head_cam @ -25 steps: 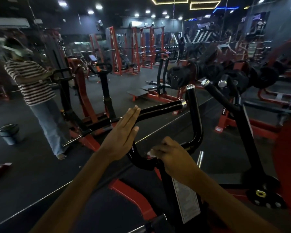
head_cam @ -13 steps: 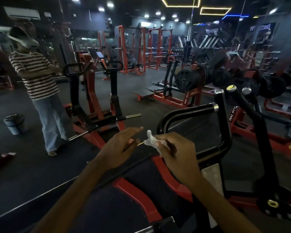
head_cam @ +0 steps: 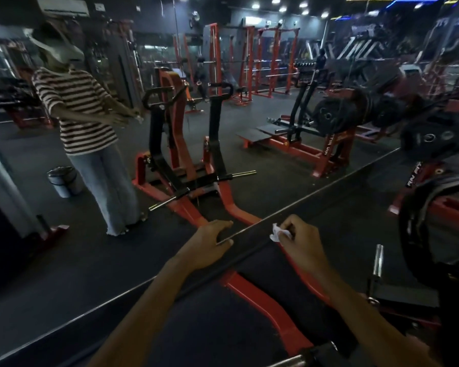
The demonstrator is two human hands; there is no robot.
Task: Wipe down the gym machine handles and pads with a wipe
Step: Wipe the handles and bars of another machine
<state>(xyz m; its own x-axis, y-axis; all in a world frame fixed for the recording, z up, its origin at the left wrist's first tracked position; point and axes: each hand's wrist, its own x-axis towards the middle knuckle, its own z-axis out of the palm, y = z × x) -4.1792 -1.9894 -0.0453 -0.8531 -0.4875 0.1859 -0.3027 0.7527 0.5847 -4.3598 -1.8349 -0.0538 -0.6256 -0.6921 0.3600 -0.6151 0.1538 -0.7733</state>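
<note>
**Hands come off the handle, wipe still in the right**

A second ago the right hand point(head_cam: 301, 241) was wrapped round the bent black tubular handle, rubbing it with the wipe, while the left hand point(head_cam: 210, 243) lay flat against the bar. Now both have drawn back — they hang in front of the person over the dark rubber floor point(head_cam: 64, 274), just short of the mirror's bottom edge point(head_cam: 316, 192), touching no part of the machine. The handle itself has slid out of sight; only a dark curved piece at the far right edge shows, too dim to name.

The small crumpled white wipe point(head_cam: 277, 233) is pinched between the right thumb and fingertips, the rest of that hand loosely curled. The left hand is half open, fingers bent and holding nothing, near the right but apart from it.

In the mirror the reflected person in the striped shirt point(head_cam: 77, 109) holds both hands together ahead of the red-and-black machine frame point(head_cam: 186, 144).

I'd read this as a pause between surfaces — that handle looks finished, and the wipe may be about to be refolded or carried to the next grip or pad. Plenty of the machine appears left to do.
</note>
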